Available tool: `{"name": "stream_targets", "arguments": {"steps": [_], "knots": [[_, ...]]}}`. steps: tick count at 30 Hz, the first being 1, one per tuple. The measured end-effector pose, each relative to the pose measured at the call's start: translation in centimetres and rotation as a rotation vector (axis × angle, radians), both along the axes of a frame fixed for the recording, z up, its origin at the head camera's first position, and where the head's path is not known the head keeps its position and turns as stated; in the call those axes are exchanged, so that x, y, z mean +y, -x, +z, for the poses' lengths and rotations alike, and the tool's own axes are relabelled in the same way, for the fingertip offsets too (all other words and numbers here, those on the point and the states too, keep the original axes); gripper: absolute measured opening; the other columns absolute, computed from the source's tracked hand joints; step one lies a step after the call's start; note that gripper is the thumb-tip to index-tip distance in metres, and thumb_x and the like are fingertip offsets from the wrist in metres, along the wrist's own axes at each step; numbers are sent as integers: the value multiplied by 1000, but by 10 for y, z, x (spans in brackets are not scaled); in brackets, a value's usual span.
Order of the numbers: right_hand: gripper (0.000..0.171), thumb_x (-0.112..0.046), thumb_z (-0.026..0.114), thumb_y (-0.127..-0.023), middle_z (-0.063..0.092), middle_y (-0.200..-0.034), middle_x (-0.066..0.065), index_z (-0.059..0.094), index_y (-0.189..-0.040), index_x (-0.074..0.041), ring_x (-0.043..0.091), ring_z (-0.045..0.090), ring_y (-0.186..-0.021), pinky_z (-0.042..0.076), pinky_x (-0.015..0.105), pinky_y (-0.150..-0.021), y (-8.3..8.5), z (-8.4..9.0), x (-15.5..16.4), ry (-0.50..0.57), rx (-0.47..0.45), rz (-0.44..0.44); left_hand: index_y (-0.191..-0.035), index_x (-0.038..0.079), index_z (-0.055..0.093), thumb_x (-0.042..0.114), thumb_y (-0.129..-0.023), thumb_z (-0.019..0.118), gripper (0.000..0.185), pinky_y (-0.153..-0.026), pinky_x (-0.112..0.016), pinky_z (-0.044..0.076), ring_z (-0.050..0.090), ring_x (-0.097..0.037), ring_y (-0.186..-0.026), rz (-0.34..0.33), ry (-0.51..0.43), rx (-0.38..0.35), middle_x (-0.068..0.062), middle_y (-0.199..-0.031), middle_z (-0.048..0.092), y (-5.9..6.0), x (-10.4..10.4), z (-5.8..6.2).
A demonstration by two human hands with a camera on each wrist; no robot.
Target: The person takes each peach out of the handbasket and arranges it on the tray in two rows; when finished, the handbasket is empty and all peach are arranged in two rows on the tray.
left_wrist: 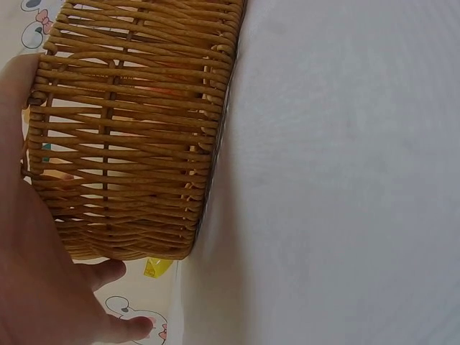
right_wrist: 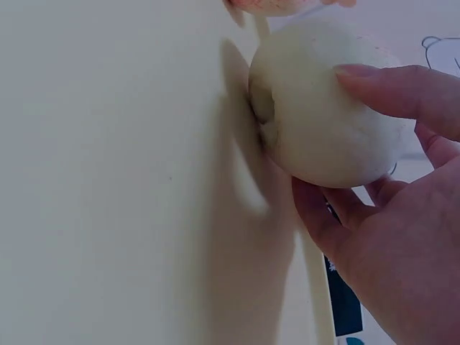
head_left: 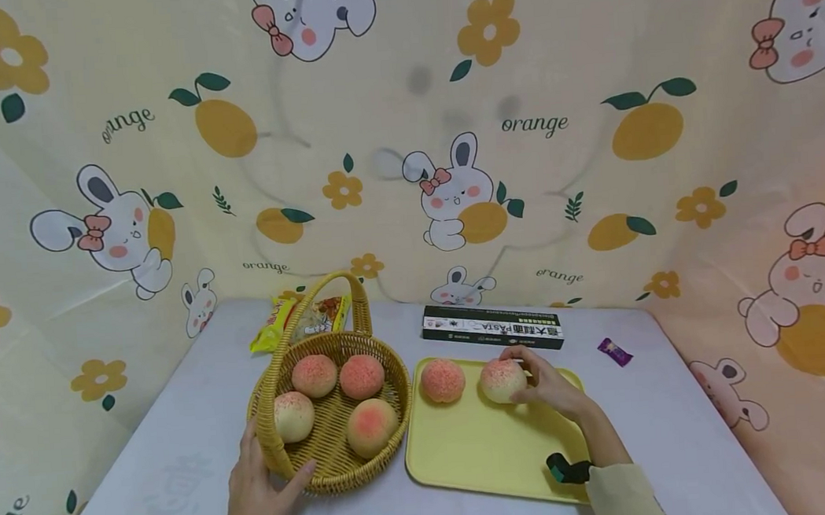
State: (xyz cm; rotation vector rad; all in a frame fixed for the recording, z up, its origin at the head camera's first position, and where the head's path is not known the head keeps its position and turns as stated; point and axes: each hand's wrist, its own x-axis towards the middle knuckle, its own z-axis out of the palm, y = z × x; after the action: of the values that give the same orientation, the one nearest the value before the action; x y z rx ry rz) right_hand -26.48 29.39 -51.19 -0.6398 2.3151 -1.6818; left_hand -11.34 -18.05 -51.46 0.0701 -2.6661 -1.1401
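Note:
My right hand (head_left: 551, 387) holds a pale peach (head_left: 503, 381) with a pink-speckled top at the back of the yellow tray (head_left: 468, 463). In the right wrist view the thumb lies on one side of this peach (right_wrist: 323, 108) and the fingers on the other; whether it touches the tray I cannot tell. A pinker peach (head_left: 443, 381) sits on the tray to its left. My left hand (head_left: 256, 487) grips the near left side of a wicker basket (head_left: 341, 482), its thumb over the rim. Several peaches, including a blushed one (head_left: 372, 428), lie inside the basket.
Behind the tray lies a dark pasta box (head_left: 491, 327). A small purple packet (head_left: 614, 351) is at the right. Yellow snack packaging (head_left: 269, 329) lies behind the basket, whose tall handle (head_left: 361, 308) arches up. A patterned cloth (head_left: 376, 134) hangs around the white table (head_left: 170, 461).

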Motion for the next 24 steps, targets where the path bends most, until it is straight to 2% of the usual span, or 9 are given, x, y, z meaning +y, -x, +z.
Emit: {"name": "stream_targets", "arguments": {"steps": [10,16,20,24], "knots": [[54,4,76,-79,49,-132,22,50,-127,0,28,48,-119,46,30,-94,-3,-1,0,38,3,11,-156,7,22,42,-87,76,94,-96,-72,25,29,-50,-138,-3,4,11,-17,-161,12,-1,0,1],[51,6,75,-80,49,-130,26,50,-125,5,23,50,-117,44,23,-95,-4,-1,1,69,11,13,-156,6,22,41,-87,76,94,-96,-72,25,29,-51,-136,-3,5,13,-18,-161,11,-1,1,2],[56,4,75,-80,49,-131,26,48,-128,5,23,48,-120,43,20,-97,-6,-1,0,72,-2,-5,-156,6,22,42,-87,76,95,-97,-72,25,28,-51,-137,-2,7,7,-18,-161,10,-1,1,2],[63,0,75,-80,47,-135,25,44,-134,3,29,43,-126,40,20,-99,-8,1,0,52,-17,-26,-157,7,20,42,-87,75,95,-97,-73,24,28,-52,-136,-6,7,4,-18,-161,10,0,0,1]]}}
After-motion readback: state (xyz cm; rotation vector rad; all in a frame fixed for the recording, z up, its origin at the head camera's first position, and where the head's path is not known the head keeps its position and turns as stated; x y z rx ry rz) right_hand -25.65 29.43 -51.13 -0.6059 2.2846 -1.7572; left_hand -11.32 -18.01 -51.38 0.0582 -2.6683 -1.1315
